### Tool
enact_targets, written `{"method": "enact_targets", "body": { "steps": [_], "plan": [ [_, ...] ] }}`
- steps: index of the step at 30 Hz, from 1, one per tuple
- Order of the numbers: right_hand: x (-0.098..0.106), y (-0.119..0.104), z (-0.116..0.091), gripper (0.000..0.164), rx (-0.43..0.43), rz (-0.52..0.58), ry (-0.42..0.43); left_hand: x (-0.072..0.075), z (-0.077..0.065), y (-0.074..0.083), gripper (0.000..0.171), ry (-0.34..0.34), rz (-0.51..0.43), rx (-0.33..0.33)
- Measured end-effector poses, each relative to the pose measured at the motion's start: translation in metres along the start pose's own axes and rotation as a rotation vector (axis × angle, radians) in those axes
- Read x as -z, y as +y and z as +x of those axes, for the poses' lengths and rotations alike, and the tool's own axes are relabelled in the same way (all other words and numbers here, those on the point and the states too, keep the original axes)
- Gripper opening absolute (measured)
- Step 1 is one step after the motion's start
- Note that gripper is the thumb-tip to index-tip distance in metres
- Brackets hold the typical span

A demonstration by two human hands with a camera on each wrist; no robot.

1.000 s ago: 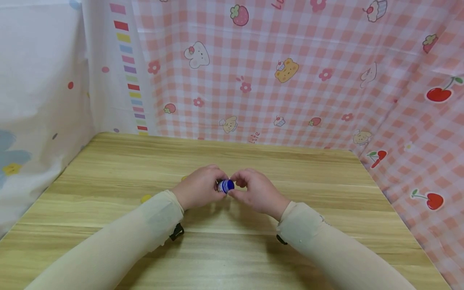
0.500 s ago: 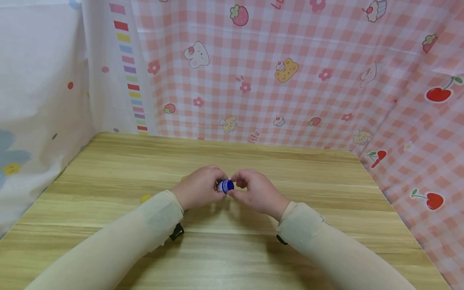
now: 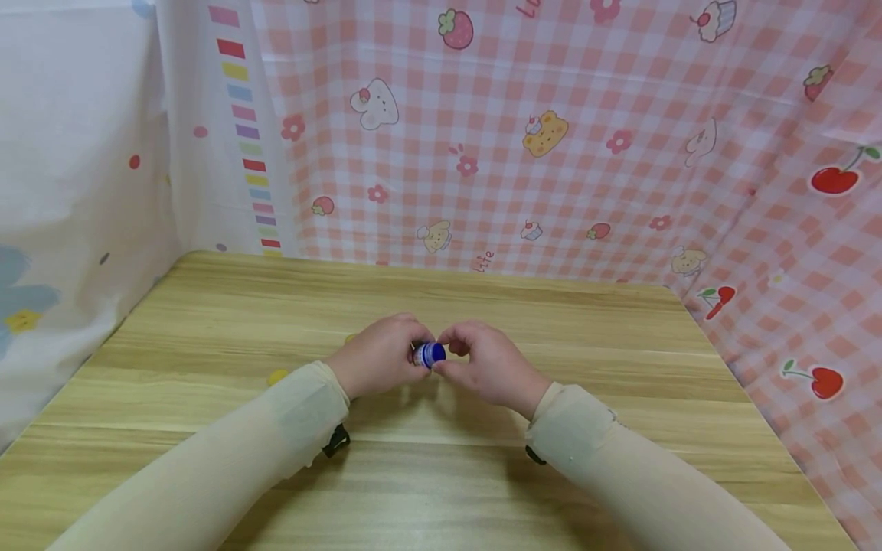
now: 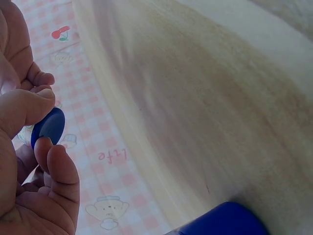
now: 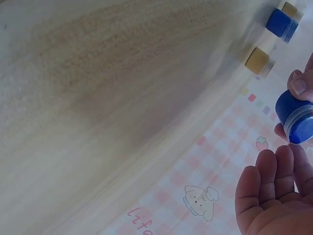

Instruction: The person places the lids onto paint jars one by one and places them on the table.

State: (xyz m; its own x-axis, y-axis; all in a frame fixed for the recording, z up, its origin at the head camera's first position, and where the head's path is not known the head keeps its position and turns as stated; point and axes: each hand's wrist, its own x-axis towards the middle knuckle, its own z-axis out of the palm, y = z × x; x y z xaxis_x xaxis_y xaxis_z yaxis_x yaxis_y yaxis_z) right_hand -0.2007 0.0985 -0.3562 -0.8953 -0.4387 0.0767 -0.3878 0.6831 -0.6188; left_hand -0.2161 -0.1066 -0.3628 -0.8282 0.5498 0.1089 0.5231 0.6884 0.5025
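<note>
A small jar (image 3: pixel 429 353) with a blue cap and a blue-and-pale body is held between my two hands above the table. My left hand (image 3: pixel 379 353) grips its body; in the left wrist view, thumb and fingertips pinch the blue end (image 4: pixel 53 125). My right hand (image 3: pixel 492 363) comes from the other side, thumb and index finger at opposite edges of the cap. Seen from the right wrist, the right fingers (image 5: pixel 266 171) lie side by side, fingertips right at the jar's blue rim (image 5: pixel 301 129). The right thumb is hidden there.
Yellow-topped jars (image 3: pixel 277 376) stand on the wooden table (image 3: pixel 441 490), partly behind my left arm. The right wrist view has a blue jar (image 5: pixel 279 22) and a yellow one (image 5: pixel 257 61). Pink checked cloth (image 3: pixel 482 115) hangs behind the table and along its right side.
</note>
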Motion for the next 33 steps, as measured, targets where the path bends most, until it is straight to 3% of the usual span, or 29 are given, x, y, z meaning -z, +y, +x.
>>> {"method": "enact_targets", "body": {
  "steps": [22, 33],
  "plan": [
    [0.0, -0.0076, -0.001, 0.026, 0.023, -0.065, -0.026, 0.0018, -0.0018, 0.0019, 0.018, 0.004, 0.007, -0.007],
    [-0.0009, -0.0071, 0.0004, 0.017, 0.015, -0.065, -0.02, 0.0019, -0.0014, 0.0054, 0.015, -0.007, 0.02, 0.033]
  ]
}}
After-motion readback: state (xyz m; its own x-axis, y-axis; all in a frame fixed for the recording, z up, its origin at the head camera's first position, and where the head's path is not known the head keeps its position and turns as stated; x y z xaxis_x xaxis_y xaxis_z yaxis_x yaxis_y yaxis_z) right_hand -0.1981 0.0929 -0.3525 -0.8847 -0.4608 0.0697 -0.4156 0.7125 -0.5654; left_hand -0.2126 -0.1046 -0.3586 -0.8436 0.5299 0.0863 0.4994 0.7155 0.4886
